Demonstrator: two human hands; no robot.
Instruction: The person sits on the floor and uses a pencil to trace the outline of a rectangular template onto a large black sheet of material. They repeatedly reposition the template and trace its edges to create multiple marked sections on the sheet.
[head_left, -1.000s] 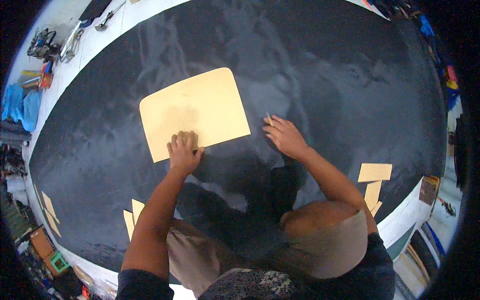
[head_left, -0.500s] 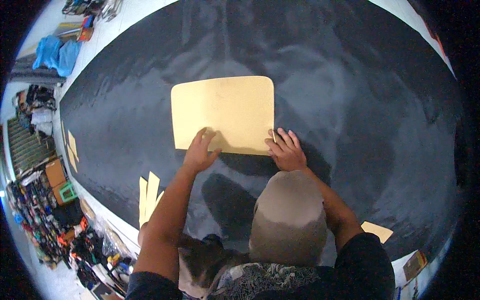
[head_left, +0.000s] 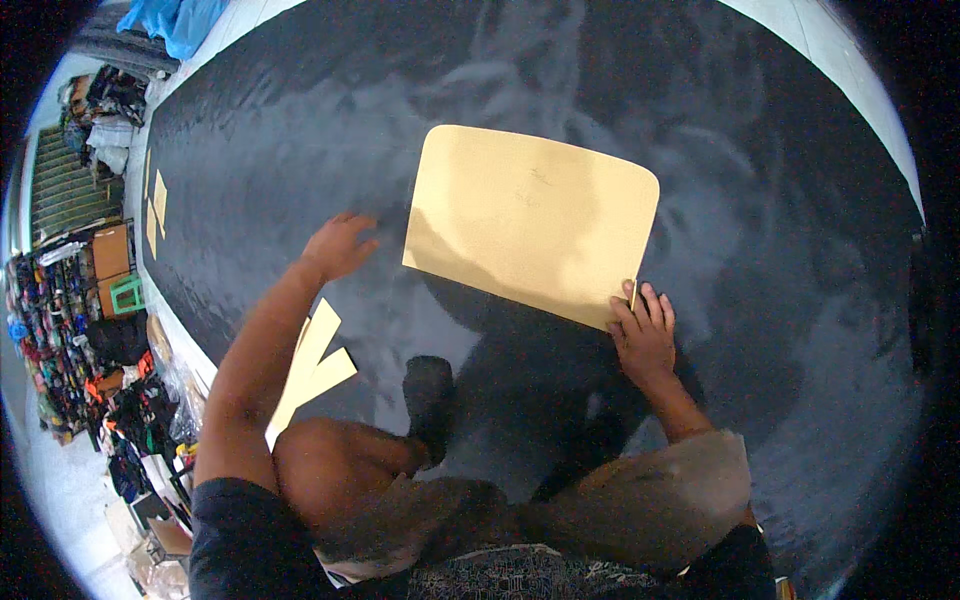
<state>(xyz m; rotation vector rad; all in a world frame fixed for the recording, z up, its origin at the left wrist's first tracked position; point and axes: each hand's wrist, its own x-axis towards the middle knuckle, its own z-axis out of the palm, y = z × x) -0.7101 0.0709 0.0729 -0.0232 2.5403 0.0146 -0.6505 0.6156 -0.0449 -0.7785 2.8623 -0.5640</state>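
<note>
A large pale yellow card sheet (head_left: 530, 215) with two rounded far corners lies tilted on a wide black sheet of material (head_left: 480, 60). Faint marks show on its far half. At its near right corner rests my right hand (head_left: 645, 335), fingers curled round a slim, pen-like stick (head_left: 633, 294); its exact kind is too small to tell. To the left of the card, my left hand (head_left: 342, 245) hovers over the black material, empty, fingers apart. Several pale yellow card strips (head_left: 325, 375) lie between my left forearm and my knee, partly hidden by them.
More narrow yellow pieces (head_left: 157, 210) lie near the black sheet's left edge. Beyond that edge are a blue plastic bag (head_left: 180, 25), a green stool (head_left: 127, 294), a cardboard box (head_left: 111, 252) and piles of mixed goods (head_left: 55, 350). My bent knees frame the near side.
The view has shifted. My left hand has come off the card and moved left. The card now appears turned clockwise, with my right hand still at its near right corner.
</note>
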